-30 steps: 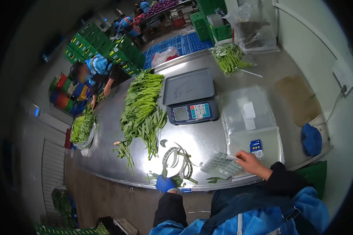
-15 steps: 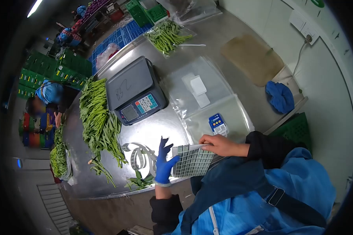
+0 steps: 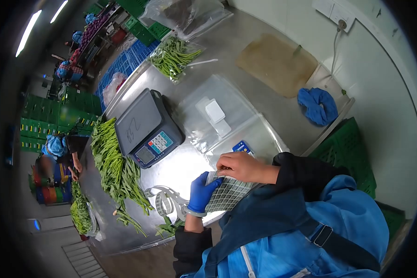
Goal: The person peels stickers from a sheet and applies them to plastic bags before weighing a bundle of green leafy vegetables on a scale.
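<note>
A green-and-white grid-patterned sheet (image 3: 229, 193), perhaps a sheet of labels, is held in front of me at the table's near edge. My left hand (image 3: 201, 192), in a blue glove, grips its left side with the thumb on top. My bare right hand (image 3: 238, 167) is closed on the upper edge, fingertips near the left thumb; anything small between them is hidden. Just left of the glove lies a curled pale strip (image 3: 164, 198). Beyond my right hand, a blue label card (image 3: 242, 147) rests on clear plastic bags (image 3: 245, 116), with white cards (image 3: 215, 111) farther up.
A digital scale (image 3: 148, 127) stands left of the bags, beside a long heap of leafy green stems (image 3: 113, 162). Farther off are bagged greens (image 3: 173, 58) and a blue cloth (image 3: 318, 106). A green crate (image 3: 350, 155) is at right. A co-worker's hand (image 3: 76, 164) is at far left.
My left hand's spread fingers have closed onto the sheet. My right hand has shifted left along its upper edge, closer to the glove. The view has turned slightly.
</note>
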Available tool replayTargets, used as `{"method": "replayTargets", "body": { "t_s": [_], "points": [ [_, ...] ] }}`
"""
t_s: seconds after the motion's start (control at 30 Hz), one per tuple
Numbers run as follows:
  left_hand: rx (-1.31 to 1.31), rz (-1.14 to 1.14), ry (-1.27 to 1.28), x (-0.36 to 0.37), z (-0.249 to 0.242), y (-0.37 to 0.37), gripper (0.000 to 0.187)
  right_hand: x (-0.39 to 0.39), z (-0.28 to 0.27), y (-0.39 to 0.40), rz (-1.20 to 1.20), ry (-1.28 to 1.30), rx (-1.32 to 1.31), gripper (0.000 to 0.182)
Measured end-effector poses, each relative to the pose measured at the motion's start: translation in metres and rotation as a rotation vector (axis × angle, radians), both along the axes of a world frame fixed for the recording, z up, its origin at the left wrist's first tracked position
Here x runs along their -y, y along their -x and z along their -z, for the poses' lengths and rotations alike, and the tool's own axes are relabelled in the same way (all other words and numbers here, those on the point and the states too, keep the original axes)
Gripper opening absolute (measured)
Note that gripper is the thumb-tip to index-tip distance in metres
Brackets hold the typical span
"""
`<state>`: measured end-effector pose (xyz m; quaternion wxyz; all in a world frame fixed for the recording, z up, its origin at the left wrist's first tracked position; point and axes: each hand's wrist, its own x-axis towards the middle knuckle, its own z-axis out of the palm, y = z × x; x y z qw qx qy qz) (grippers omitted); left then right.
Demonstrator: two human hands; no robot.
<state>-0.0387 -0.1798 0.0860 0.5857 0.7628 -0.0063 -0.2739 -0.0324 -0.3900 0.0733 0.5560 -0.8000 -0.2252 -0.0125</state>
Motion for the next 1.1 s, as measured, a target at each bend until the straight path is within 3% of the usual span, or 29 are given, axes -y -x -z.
{"method": "replayTargets", "body": {
  "t_s": [0.1, 0.13, 0.23, 0.33, 0.4, 0.47, 0.53, 0.57, 0.67, 0.8, 0.9, 1.0, 1.1],
  "points": [
    [-0.113, -0.070, -0.050, 0.002, 0.002, 0.002, 0.016, 0.001, 0.012, 0.007, 0.090, -0.106, -0.016, 0.018],
    [-0.145, -0.076, -0.087, -0.002, 0.006, 0.001, 0.016, 0.003, 0.020, 0.009, 0.135, -0.196, -0.134, 0.017],
    [0.041, -0.063, -0.240, -0.032, 0.052, -0.010, 0.028, 0.022, 0.048, -0.002, 0.300, -0.419, -0.428, 0.014],
    [0.005, -0.047, -0.330, -0.071, 0.080, -0.031, 0.033, 0.060, 0.093, -0.009, 0.355, -0.360, -0.547, 0.018],
    [0.077, 0.106, -0.553, -0.103, 0.104, -0.039, 0.041, 0.069, 0.103, 0.002, 0.311, -0.333, -0.676, 0.019],
    [0.200, 0.146, -0.793, -0.119, 0.124, -0.037, 0.047, 0.071, 0.114, 0.006, 0.299, -0.317, -0.727, 0.020],
    [0.784, 0.116, -1.153, -0.101, 0.122, -0.032, 0.059, 0.066, 0.131, 0.007, 0.314, -0.315, -0.712, 0.020],
    [0.812, 0.097, -1.030, -0.093, 0.124, -0.032, 0.066, 0.063, 0.138, 0.004, 0.334, -0.316, -0.710, 0.021],
    [0.861, 0.076, -0.530, -0.055, 0.142, -0.028, 0.039, 0.046, 0.158, -0.012, 0.360, -0.269, -0.686, 0.022],
    [0.693, 0.286, -0.327, -0.004, 0.135, -0.015, 0.019, 0.026, 0.158, -0.036, 0.440, -0.088, -0.597, 0.022],
    [0.663, 0.397, -0.212, 0.011, 0.157, -0.013, 0.028, 0.021, 0.165, -0.048, 0.408, 0.155, -0.540, 0.022],
    [0.645, 0.481, -0.226, 0.013, 0.165, -0.018, 0.036, 0.025, 0.153, -0.053, 0.439, 0.623, -0.195, 0.027],
    [0.568, 0.414, -0.150, 0.011, 0.184, -0.023, 0.027, 0.046, 0.145, -0.062, 0.465, 0.585, -0.202, 0.032]
  ]
}}
